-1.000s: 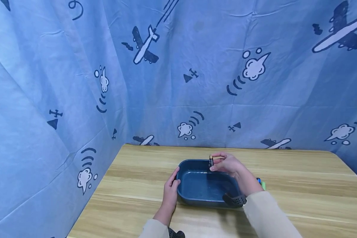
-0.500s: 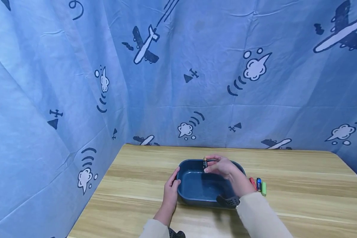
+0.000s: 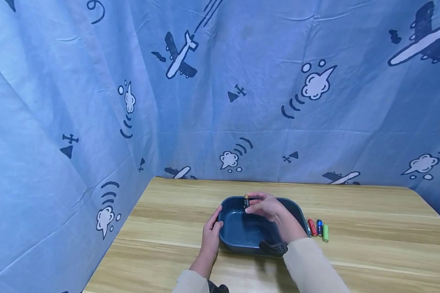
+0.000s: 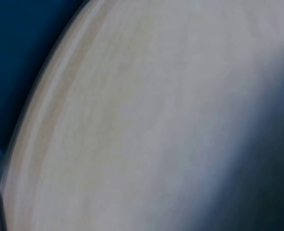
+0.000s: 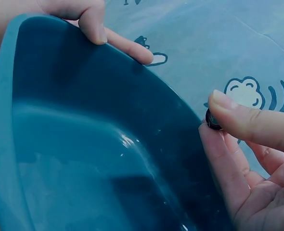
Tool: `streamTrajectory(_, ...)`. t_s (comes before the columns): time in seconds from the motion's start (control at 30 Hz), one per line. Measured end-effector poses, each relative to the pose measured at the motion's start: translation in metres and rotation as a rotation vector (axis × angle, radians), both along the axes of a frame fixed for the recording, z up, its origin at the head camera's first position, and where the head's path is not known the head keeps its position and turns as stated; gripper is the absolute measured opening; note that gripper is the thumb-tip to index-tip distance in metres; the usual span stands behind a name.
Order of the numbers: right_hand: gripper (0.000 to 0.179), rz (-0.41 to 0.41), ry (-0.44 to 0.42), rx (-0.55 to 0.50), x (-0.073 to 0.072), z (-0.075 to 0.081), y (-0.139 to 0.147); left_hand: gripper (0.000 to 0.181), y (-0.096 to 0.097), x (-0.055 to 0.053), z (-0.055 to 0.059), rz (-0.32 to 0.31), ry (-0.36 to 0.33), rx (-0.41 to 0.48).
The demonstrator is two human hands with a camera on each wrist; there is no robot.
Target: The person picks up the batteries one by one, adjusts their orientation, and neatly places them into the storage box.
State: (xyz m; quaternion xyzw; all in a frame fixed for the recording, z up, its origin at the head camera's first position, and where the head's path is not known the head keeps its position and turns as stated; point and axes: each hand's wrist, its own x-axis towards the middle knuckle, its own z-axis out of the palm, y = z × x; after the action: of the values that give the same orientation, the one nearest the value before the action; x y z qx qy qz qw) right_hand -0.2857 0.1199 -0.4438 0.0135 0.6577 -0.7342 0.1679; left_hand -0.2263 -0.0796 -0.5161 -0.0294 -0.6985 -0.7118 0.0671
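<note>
A black battery with a copper-coloured end (image 3: pixel 247 202) stands upright between the thumb and fingers of my right hand (image 3: pixel 267 208), over the back part of a dark blue rectangular tub (image 3: pixel 238 230). In the right wrist view only the dark end of the battery (image 5: pixel 213 120) shows at the fingertips. My left hand (image 3: pixel 210 235) holds the tub's left side. Its thumb hooks over the rim, and its fingers lie along the outside. The left wrist view shows little besides table and the tub's dark edge.
Right of the tub lie a red battery (image 3: pixel 312 228), a blue and black battery (image 3: pixel 319 228) and a green battery (image 3: pixel 325 233). Another one (image 3: pixel 308 228) is partly hidden by the arm. A blue printed curtain (image 3: pixel 256 101) hangs behind and left of the wooden table (image 3: pixel 381 228).
My right hand has moved left with the battery, across the back of the tub. The batteries on the right have come out from behind the arm. My left hand stays put.
</note>
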Motion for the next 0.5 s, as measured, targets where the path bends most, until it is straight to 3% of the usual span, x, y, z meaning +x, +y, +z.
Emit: streamTrajectory(0.5,0.054,-0.026,-0.062,0.015,-0.001,-0.004,-0.02,0.042,0.001,0.002,0.001,-0.002,-0.002,0.007)
